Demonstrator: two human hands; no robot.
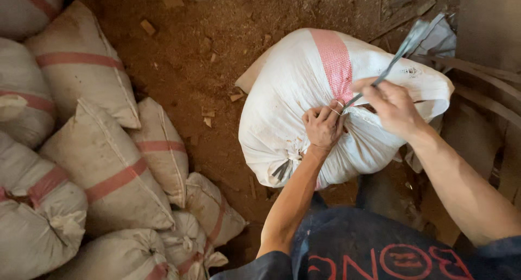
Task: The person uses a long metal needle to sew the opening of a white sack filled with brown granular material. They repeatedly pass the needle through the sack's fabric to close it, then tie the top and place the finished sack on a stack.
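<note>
Sitting at two o'clock on the dirt floor [190,68]: a full white sack [287,101] with a pink stripe. Pinching its gathered seam, the left hand [323,127], fingers closed on the cloth. Gripping a grey strap [399,54] and pulling it toward one o'clock, the right hand [393,107]. Lying heaped at nine o'clock, well apart: stacked sacks [103,171]. Scattering between, wood chips [206,116].
</note>
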